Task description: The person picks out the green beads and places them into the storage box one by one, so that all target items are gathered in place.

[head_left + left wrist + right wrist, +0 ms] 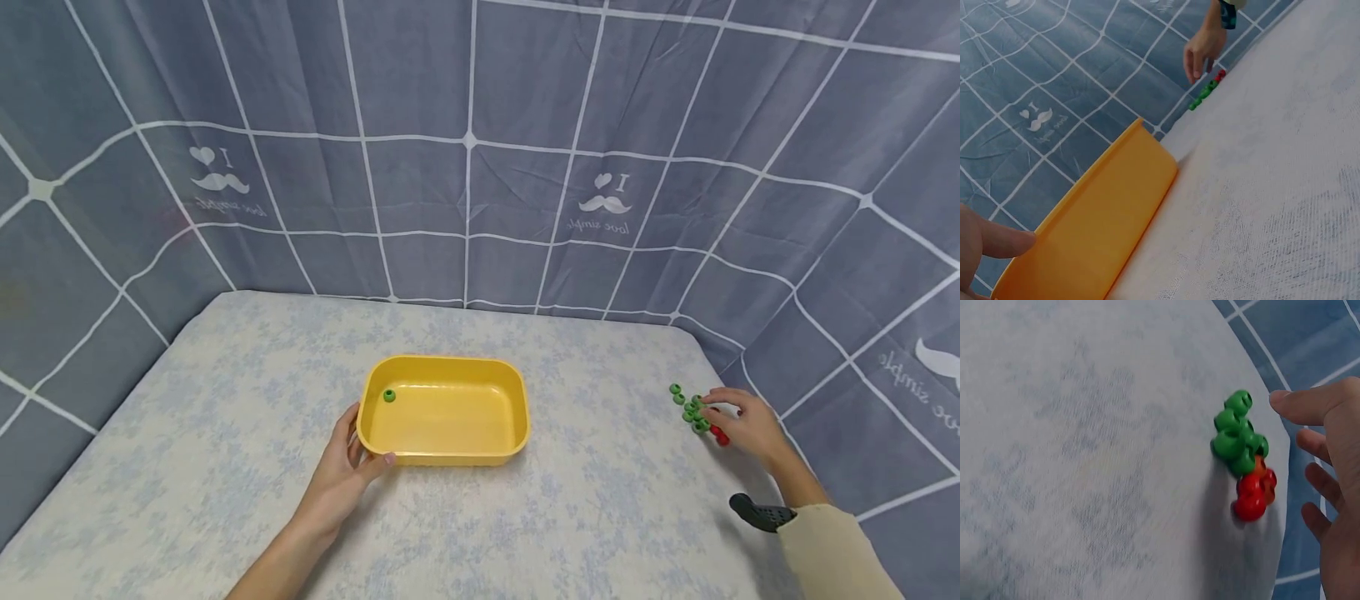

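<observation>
A yellow rectangular tub (442, 458) stands on the table with a single green bead (389, 396) inside, near its left end. My left hand (337, 483) holds the tub's near left corner, thumb at the front rim and fingers along the left side. On the right, my right hand (753, 429) hovers over a cluster of green beads (688, 416) and red beads (722, 439). In the right wrist view, its fingers are loosely bent with nothing between them, apart from the green beads (1229, 445) and red beads (1249, 507). A few orange beads (1269, 492) lie among the red ones.
A pale blue-patterned cloth (600, 500) covers the table. Grey-blue curtains (420, 192) with white lines hang behind and at both sides, close to the bead cluster on the right. A dark band (761, 512) sits at the right wrist.
</observation>
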Available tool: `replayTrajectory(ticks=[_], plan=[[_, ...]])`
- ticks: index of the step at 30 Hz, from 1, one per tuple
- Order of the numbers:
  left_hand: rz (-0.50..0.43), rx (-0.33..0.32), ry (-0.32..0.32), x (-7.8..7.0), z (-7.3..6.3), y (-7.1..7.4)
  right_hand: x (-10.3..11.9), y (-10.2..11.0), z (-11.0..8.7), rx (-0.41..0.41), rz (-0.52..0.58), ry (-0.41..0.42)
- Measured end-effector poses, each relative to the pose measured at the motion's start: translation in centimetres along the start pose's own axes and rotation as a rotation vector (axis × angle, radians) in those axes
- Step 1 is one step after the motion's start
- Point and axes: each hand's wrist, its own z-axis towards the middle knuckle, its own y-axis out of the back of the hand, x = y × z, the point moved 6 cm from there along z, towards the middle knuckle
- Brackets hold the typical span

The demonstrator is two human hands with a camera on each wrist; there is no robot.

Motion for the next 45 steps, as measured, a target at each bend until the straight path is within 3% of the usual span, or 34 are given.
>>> replayTrajectory(ticks=[12,21,34,41,45], plan=[[-0.014,-0.006,-0.017,0.4,-0.1,0.3,-2.1,-0.7,-1.3,0.039,-0.020,-0.020],[-0.030,0.005,-0.053,0.6,0.2,0.7,-2.8,-1.7,-1.9,0.083,-0.027,-0.096],[-0.061,0.013,-0.086,0.8,0.7,1.8,-2.7,-2.1,-1.3,0.026,-0.064,-0.038],[-0.054,0.013,-0.073,0.5,0.7,1.9,-1.2,-1.7,-0.4,-0.016,-0.037,0.030],[-0.056,0.009,-0.055,0.7,0.6,2.0,-0.3,-1.9,0.3,-0.005,-0.033,0.027]])
